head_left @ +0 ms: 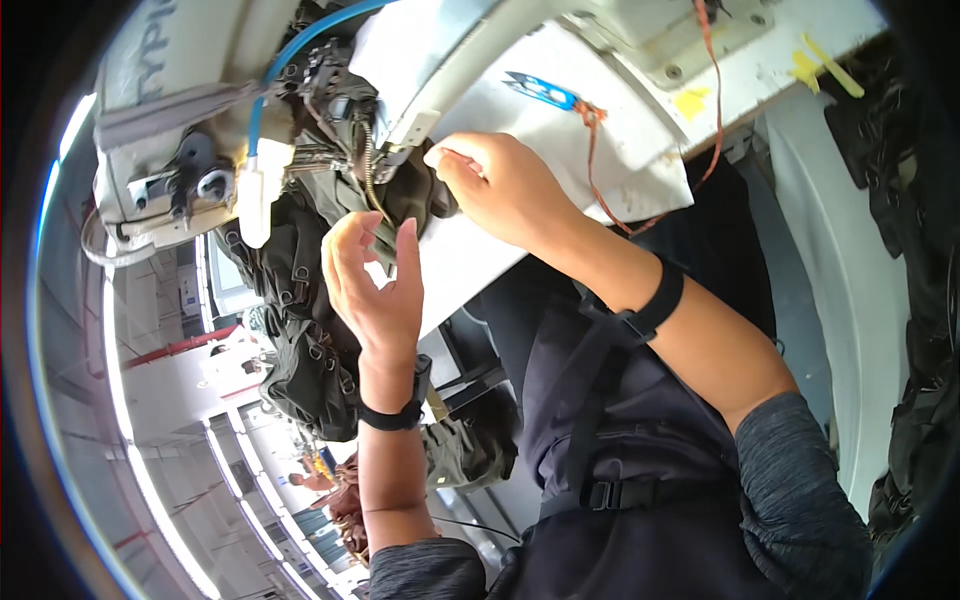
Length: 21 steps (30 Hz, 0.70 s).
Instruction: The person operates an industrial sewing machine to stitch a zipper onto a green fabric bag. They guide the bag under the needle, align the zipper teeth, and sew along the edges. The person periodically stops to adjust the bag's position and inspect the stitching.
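A dark olive cloth piece [408, 196] lies under the head of a sewing machine [375, 150]. Just on the near side of it is my left hand [375, 290], thumb and fingers apart, with nothing visible between them. My right hand [500, 185] is at the cloth's right edge, beside the machine's needle area. Its fingers are curled in against the thumb; whatever they may hold is hidden. Blue-handled thread snips [541, 91], tied to an orange cord [592, 165], lie on the white table [630, 140] beyond my right hand.
A bundle of olive cloth with metal rings [300, 290] hangs off the table's left side. A blue air hose [290, 50] curves over the machine. Yellow tape scraps [832, 65] stick to the table at the far right. More dark cloth [925, 350] is piled on the right.
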Motion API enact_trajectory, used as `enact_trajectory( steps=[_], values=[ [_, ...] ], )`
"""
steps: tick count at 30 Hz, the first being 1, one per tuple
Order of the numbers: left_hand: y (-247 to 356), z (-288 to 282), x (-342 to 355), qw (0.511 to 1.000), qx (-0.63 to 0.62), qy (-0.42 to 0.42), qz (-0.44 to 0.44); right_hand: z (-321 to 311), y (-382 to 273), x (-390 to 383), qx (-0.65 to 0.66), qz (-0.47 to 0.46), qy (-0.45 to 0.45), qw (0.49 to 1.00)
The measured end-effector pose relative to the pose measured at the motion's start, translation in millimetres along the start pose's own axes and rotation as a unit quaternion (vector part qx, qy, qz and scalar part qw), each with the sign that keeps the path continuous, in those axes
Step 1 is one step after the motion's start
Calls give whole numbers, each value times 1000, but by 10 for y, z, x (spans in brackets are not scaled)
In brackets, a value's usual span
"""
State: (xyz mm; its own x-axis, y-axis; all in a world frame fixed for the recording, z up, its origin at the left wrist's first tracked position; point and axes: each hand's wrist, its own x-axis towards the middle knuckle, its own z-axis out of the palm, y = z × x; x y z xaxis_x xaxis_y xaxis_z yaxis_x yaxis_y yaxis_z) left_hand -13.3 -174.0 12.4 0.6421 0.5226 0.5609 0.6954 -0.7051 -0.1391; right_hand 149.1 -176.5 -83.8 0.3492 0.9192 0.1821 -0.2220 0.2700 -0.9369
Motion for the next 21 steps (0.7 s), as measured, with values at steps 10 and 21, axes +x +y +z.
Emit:
enact_trajectory(
  steps=[10, 21],
  values=[
    [-454, 370, -15, 995, -65, 73, -32, 349, -464, 179, -24, -45, 53, 997],
    [-767, 428, -24, 977, -161, 130, 46, 634, -459, 81, 106, 134, 19, 985]
  ],
)
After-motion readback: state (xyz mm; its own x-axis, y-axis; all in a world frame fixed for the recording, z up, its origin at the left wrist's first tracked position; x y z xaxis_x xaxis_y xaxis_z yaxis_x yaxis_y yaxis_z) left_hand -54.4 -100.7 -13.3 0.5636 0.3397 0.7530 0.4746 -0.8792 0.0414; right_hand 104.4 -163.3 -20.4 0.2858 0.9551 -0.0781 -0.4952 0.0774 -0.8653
